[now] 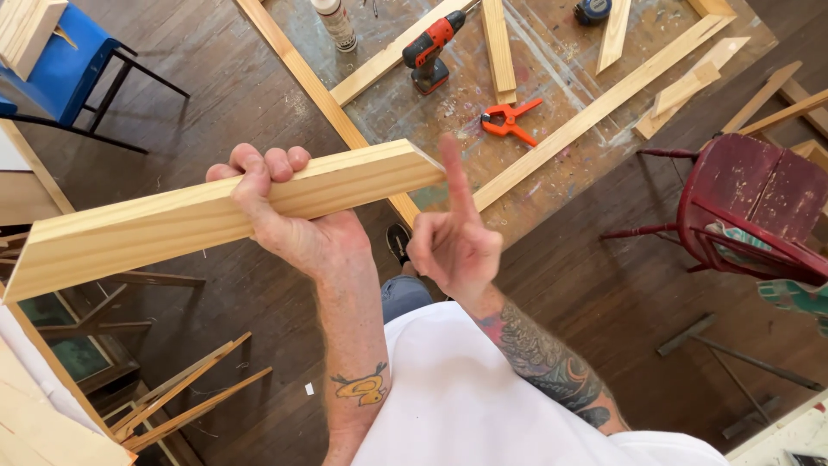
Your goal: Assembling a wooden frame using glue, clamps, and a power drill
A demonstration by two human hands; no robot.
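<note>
Dark floorboards (216, 78) fill the room below me, with a paint-spattered sheet (552, 60) spread at twelve o'clock and a wooden frame (595, 108) laid out on it. I have my left hand (289, 216) clenched around one pine board (216, 211), held up near the middle of the view. Its long axis runs from eight o'clock up to two o'clock; most of its length lies left of my grip, and the mitred end sits just right of it. My right hand (453, 246) holds nothing, its forefinger raised so the tip touches or nearly touches that mitred end. I cannot tell which. So the left hand carries the board, and the right is nearer the cut end. On the sheet I count one orange drill (429, 50), one orange spring clamp (509, 121), one glue bottle (335, 22) and one tape measure (592, 9). One red chair (750, 211) stands at three o'clock, one blue chair (65, 65) at ten.
</note>
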